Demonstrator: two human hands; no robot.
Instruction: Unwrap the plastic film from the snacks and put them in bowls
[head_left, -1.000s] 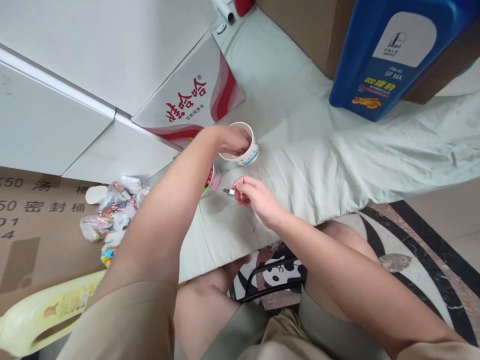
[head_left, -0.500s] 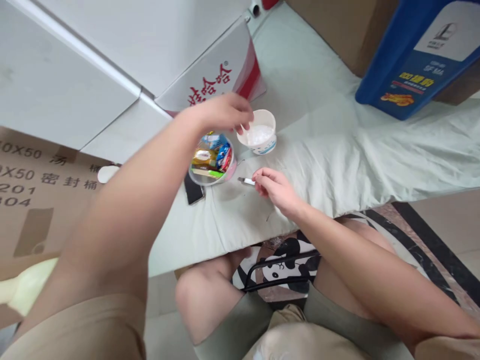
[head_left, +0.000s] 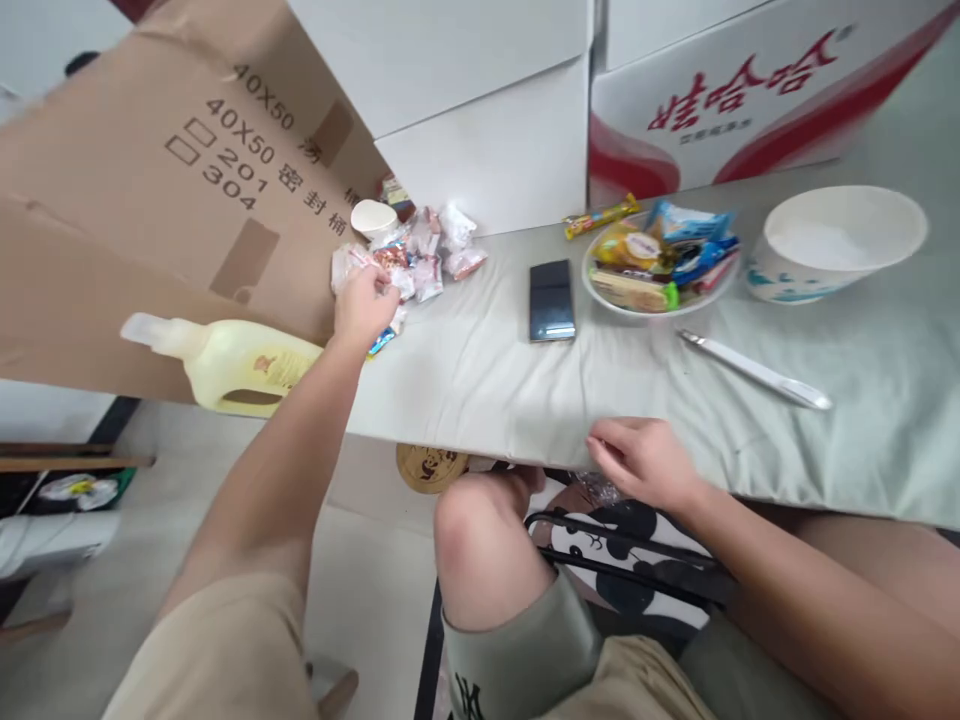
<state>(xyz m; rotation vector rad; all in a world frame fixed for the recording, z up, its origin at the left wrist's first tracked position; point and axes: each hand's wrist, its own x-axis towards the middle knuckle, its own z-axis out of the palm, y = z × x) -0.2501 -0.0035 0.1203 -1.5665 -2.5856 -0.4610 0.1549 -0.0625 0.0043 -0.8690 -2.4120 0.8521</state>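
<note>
Head view: left hand [head_left: 365,308] reaches into a loose pile of wrapped snack packets [head_left: 429,278] lying on the cloth-covered worktop [head_left: 472,385] beside the cardboard carton [head_left: 169,225]; fingers narrow, bent down at the wrappers, can't tell if gripping one. Right hand [head_left: 646,460] curled almost closed near the front edge, nothing visible in it, likely just resting. Clear bowl [head_left: 651,314] probably keeps its mixed snacks together; paper tub [head_left: 799,286] just beside it, slim white knife-like tool [head_left: 757,370] lying in front, seemingly within right-hand reach.
</note>
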